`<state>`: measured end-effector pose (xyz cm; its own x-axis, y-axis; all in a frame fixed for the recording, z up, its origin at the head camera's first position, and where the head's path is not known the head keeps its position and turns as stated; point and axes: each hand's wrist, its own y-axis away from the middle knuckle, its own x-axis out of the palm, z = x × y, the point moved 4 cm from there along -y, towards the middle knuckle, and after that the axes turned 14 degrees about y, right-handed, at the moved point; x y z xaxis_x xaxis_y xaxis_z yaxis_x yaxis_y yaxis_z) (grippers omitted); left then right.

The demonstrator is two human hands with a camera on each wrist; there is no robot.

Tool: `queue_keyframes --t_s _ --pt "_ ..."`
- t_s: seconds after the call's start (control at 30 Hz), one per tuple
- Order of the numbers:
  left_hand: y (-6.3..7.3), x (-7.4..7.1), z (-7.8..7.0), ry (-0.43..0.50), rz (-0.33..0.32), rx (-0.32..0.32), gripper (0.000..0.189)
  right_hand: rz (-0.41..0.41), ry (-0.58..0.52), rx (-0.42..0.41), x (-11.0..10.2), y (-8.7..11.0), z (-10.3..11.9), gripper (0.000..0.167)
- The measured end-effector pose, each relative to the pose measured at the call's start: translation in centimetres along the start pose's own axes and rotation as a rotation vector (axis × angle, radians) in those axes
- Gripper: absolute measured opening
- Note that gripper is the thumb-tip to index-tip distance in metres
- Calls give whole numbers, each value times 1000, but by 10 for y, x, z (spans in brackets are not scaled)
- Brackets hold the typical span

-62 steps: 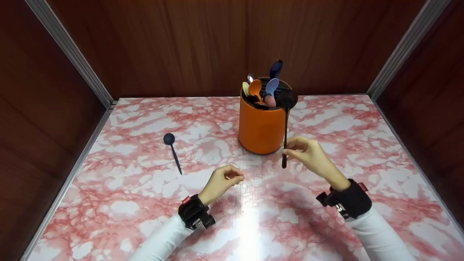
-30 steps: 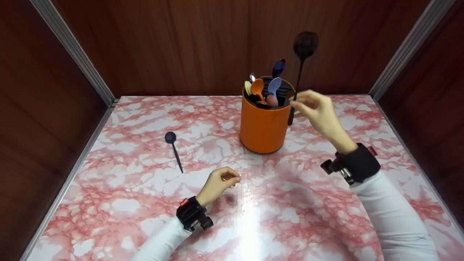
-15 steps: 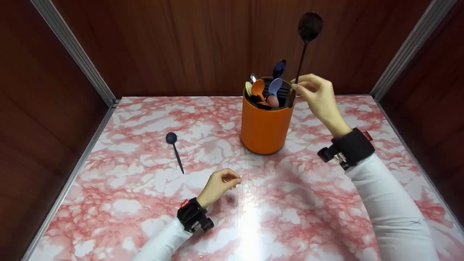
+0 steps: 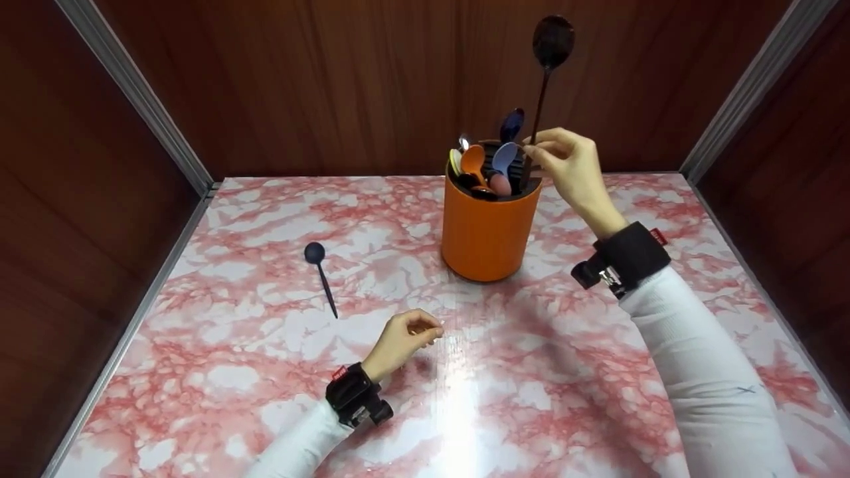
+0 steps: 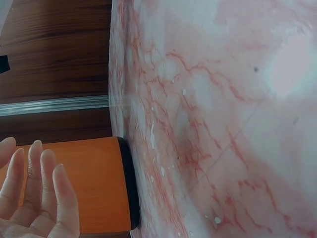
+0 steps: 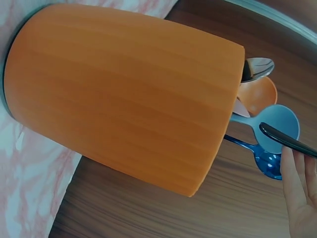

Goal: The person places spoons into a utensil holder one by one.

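My right hand (image 4: 570, 162) pinches a dark long-handled spoon (image 4: 553, 43) low on its handle, bowl upward. The handle's lower end overlaps the mouth of the orange utensil holder (image 4: 489, 239) in the head view. From the right wrist, that handle (image 6: 287, 140) shows its tip beyond the holder's rim, in front of a light blue spoon (image 6: 277, 126). Loosely curled and holding nothing, my left hand (image 4: 402, 342) hovers near the table's front middle. A smaller dark spoon (image 4: 315, 253) lies on the table to the left.
Several spoons stand in the holder, among them an orange spoon (image 4: 473, 159), a dark blue spoon (image 4: 512, 124) and a silver one (image 4: 463, 141). Wood-grain panels enclose the marbled table (image 4: 265, 378) at the back and both sides.
My right hand has lifted the long dark spoon from in front of the holder, up past its right side, then left over the opening. My left hand stays nearly still.
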<state>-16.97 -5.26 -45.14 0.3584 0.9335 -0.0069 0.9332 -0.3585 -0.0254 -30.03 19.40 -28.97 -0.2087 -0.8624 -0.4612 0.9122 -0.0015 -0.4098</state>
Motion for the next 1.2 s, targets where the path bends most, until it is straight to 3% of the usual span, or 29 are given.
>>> queue_keyframes --t_s 0.23,0.5,0.73,0.97,1.2 --pt "1 0 0 -1 -1 7 16 -7 -65 22 7 -3 -7 17" --pt "4 -2 3 -10 0 10 15 -15 23 46 16 -2 -18 18" --pt "3 -3 6 -5 1 2 18 -2 5 92 20 0 -29 22" --pt "-4 -7 30 -6 5 28 18 -5 25 103 23 1 -33 21" --pt "-5 -9 32 -2 -13 7 19 1 51 92 24 0 -38 22"
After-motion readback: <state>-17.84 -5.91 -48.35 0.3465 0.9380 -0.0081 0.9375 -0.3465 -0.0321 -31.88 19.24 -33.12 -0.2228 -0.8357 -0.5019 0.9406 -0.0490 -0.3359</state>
